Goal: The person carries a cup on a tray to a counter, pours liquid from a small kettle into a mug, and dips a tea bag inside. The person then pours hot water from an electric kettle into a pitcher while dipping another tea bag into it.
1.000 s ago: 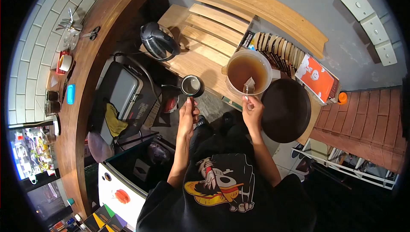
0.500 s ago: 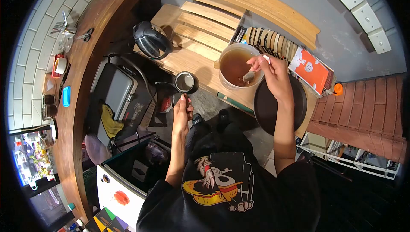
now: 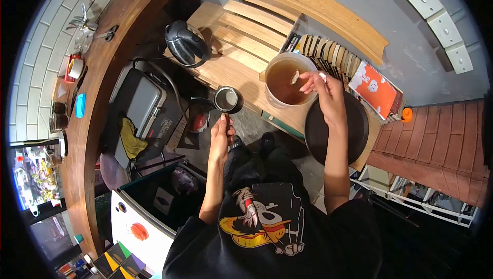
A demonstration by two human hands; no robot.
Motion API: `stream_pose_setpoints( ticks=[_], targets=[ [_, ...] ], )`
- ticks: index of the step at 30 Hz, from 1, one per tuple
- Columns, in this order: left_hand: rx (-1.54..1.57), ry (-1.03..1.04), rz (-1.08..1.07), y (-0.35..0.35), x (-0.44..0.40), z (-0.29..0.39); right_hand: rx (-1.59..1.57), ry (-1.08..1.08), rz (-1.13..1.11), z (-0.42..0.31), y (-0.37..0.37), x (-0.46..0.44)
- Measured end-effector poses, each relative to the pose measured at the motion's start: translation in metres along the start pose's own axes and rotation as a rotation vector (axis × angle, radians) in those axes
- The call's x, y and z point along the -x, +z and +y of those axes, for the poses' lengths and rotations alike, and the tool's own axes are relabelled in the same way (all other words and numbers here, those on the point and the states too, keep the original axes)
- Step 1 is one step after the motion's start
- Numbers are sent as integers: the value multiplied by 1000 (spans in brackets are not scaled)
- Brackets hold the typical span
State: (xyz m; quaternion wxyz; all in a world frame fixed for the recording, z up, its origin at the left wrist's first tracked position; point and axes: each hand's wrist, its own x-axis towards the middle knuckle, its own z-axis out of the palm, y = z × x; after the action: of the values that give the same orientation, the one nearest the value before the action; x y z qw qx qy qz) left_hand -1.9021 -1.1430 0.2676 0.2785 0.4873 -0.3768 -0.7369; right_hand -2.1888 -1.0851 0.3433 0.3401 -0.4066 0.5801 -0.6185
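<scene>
Left fingers (image 3: 226, 129) clamp a handled, round pot (image 3: 238, 104); right fingers (image 3: 311, 81) pinch a white tag (image 3: 323, 77).

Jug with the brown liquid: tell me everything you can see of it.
The jug is round, wide-mouthed and translucent, apparently plastic, with a pale rim and a small spout at picture left. It stands upright on the wooden bench, holding brown liquid. A pale tea bag shows against the liquid. The right hand covers part of its right side; whether they touch cannot be told.
</scene>
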Motion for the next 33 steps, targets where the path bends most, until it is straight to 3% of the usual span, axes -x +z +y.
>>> stream_pose_setpoints(
  ticks=[6, 8, 13, 17, 24, 33],
  targets=[
    [8, 43, 30, 9, 2, 5, -21, -35, -19, 2, -3, 1],
    [16, 23, 27, 10, 4, 6, 16, 80, -29, 11, -4, 4],
    [33, 26, 43, 12, 7, 4, 1, -15, -17, -7, -8, 0],
    [50, -6, 11, 12, 8, 4, -28, 87, -10, 18, -10, 8],
    [75, 8, 46, 15, 8, 3, -38, 121, 5, -7, -17, 17],
    [75, 23, 101, 10, 7, 1, 295, 420, -161, 23, -57, 47]
  ],
)
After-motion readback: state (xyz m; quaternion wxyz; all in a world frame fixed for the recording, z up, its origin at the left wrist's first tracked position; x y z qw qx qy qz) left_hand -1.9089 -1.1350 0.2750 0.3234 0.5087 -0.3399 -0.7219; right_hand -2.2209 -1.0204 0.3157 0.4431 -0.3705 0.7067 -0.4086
